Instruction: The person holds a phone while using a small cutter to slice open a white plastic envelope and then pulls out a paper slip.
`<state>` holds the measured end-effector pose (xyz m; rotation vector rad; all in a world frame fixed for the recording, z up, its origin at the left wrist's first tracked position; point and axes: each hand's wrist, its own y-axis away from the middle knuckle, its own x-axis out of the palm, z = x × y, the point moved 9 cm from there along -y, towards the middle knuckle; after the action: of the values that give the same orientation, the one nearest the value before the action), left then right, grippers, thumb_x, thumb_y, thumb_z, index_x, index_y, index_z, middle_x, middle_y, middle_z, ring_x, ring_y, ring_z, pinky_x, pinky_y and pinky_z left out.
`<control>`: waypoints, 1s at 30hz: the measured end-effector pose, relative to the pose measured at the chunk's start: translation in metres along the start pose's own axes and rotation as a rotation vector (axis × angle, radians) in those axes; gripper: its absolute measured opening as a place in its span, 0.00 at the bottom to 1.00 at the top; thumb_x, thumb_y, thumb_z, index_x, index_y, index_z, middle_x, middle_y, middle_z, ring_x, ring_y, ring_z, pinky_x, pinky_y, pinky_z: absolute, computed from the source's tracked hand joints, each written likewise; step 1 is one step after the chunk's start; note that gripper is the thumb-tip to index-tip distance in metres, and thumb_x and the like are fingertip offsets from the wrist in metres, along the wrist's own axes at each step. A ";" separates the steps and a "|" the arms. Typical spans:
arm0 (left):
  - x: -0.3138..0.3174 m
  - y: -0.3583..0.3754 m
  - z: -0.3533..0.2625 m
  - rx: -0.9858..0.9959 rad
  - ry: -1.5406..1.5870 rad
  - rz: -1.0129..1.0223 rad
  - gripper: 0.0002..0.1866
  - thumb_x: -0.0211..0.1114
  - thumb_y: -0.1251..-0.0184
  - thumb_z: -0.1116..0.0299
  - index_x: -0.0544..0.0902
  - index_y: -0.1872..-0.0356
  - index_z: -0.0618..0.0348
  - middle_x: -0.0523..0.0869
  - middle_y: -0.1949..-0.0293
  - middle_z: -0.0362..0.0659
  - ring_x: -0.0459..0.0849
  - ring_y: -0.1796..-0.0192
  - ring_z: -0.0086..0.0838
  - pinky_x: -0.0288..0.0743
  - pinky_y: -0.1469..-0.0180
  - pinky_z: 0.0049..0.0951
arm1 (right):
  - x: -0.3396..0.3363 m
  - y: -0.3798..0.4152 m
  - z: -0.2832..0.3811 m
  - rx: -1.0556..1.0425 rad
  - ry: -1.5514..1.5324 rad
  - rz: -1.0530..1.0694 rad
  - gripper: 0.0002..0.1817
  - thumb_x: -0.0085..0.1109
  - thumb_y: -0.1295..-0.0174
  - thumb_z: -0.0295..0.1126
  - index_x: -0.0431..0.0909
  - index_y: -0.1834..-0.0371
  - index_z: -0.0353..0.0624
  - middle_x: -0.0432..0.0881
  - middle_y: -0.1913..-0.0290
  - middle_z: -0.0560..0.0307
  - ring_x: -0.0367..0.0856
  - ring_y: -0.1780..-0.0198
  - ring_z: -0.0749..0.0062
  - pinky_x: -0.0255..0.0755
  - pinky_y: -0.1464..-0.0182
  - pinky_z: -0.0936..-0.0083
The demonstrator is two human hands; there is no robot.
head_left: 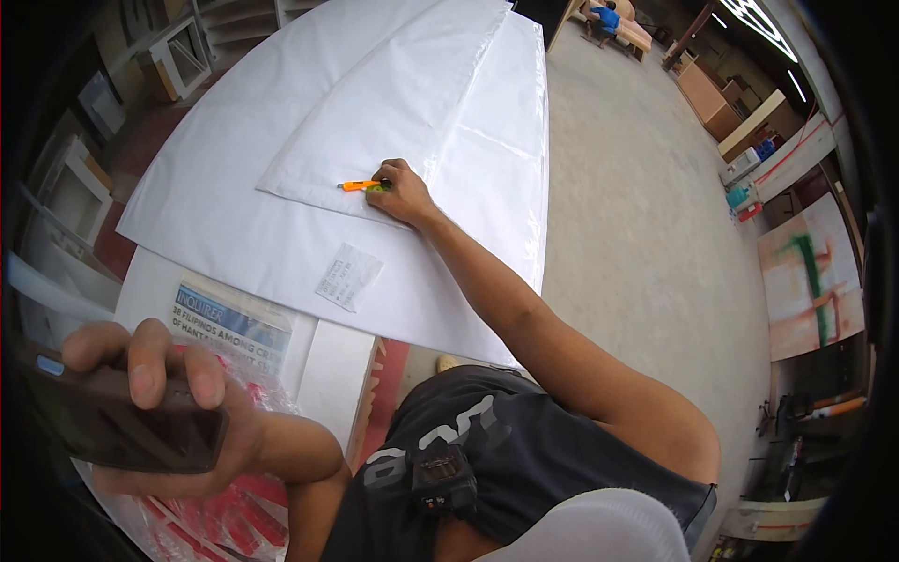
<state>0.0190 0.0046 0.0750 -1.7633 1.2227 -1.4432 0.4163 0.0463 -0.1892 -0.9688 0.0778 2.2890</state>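
Right hand [398, 192] gripping orange cutter [361, 185] on white sheet [281, 215] | left hand [159, 412] gripping phone [122, 426] | best: keep blade flat, pull steadily.

A person seen from above, from their own head camera. They wear a black sleeveless shirt [524, 450] that leaves both arms bare from the shoulder down. Large grey-white block letters run across the chest of the shirt, toward 9 o'clock from its middle; the word cannot be read whole. A small black clip-on device [443, 480] with a boxy body hangs at the neckline, just below the lettering. At 6 o'clock in the frame, a curved piece of white cloth [599, 529] sits closest to the camera, under the chin. The left hand [178, 412] and the right hand [401, 194] are bare, with no gloves, rings or watch showing.
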 end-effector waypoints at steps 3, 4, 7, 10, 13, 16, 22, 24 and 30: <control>-0.001 0.002 0.002 0.004 -0.003 -0.017 0.40 0.69 0.26 0.58 0.58 0.23 0.61 0.62 0.32 0.46 0.69 0.40 0.36 0.74 0.47 0.45 | 0.002 0.000 -0.001 0.006 0.008 -0.004 0.23 0.68 0.45 0.42 0.87 0.50 0.41 0.77 0.32 0.47 0.82 0.38 0.54 0.77 0.35 0.66; 0.000 0.002 0.003 0.003 -0.004 -0.011 0.40 0.69 0.26 0.58 0.58 0.23 0.61 0.62 0.32 0.46 0.69 0.40 0.36 0.74 0.47 0.45 | 0.001 0.000 -0.001 -0.009 0.013 -0.018 0.22 0.67 0.45 0.42 0.87 0.50 0.41 0.77 0.32 0.48 0.83 0.39 0.53 0.78 0.37 0.64; 0.004 0.002 0.004 0.022 0.032 0.020 0.39 0.69 0.26 0.57 0.58 0.22 0.59 0.61 0.30 0.46 0.69 0.40 0.36 0.74 0.47 0.44 | 0.001 0.001 0.000 -0.016 0.011 -0.036 0.21 0.65 0.44 0.42 0.87 0.51 0.41 0.77 0.32 0.48 0.84 0.40 0.52 0.78 0.38 0.63; 0.005 0.002 0.005 0.024 0.065 0.009 0.40 0.69 0.25 0.57 0.58 0.22 0.57 0.61 0.28 0.47 0.70 0.39 0.37 0.75 0.47 0.43 | 0.001 0.001 0.000 -0.009 0.007 -0.035 0.21 0.65 0.44 0.42 0.87 0.51 0.42 0.77 0.32 0.49 0.84 0.40 0.51 0.78 0.37 0.63; 0.004 0.001 0.006 0.005 0.058 -0.010 0.40 0.69 0.25 0.57 0.57 0.21 0.58 0.62 0.27 0.47 0.71 0.39 0.37 0.75 0.46 0.43 | 0.001 0.002 -0.001 -0.003 0.008 -0.030 0.21 0.65 0.44 0.42 0.87 0.50 0.42 0.76 0.32 0.50 0.83 0.39 0.51 0.78 0.37 0.63; 0.005 0.000 0.008 -0.012 0.061 0.003 0.39 0.69 0.25 0.57 0.58 0.22 0.57 0.62 0.28 0.46 0.71 0.38 0.37 0.76 0.46 0.43 | 0.001 0.002 -0.002 -0.005 0.000 -0.031 0.21 0.66 0.44 0.42 0.86 0.50 0.42 0.76 0.32 0.50 0.83 0.39 0.53 0.77 0.36 0.64; 0.002 0.004 0.002 -0.024 0.074 0.003 0.36 0.68 0.25 0.58 0.60 0.23 0.57 0.63 0.30 0.45 0.71 0.39 0.36 0.76 0.46 0.43 | 0.001 0.002 -0.001 -0.010 0.002 -0.024 0.21 0.66 0.43 0.42 0.86 0.49 0.42 0.76 0.32 0.50 0.83 0.39 0.54 0.77 0.36 0.65; 0.002 0.005 0.007 -0.108 0.238 -0.026 0.36 0.67 0.24 0.59 0.60 0.23 0.57 0.63 0.30 0.46 0.71 0.40 0.36 0.76 0.46 0.43 | 0.002 0.002 -0.002 -0.017 0.005 -0.029 0.22 0.64 0.44 0.42 0.86 0.50 0.42 0.76 0.32 0.49 0.84 0.40 0.52 0.78 0.37 0.64; 0.001 0.003 0.011 -0.056 0.208 -0.075 0.36 0.66 0.24 0.59 0.59 0.23 0.57 0.63 0.29 0.47 0.71 0.39 0.36 0.77 0.46 0.43 | 0.001 0.003 0.000 -0.026 -0.012 -0.029 0.22 0.64 0.44 0.42 0.86 0.49 0.41 0.76 0.32 0.50 0.83 0.39 0.52 0.78 0.37 0.64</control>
<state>0.0287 0.0003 0.0696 -1.7469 1.3251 -1.6865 0.4138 0.0450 -0.1902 -0.9626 0.0286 2.2744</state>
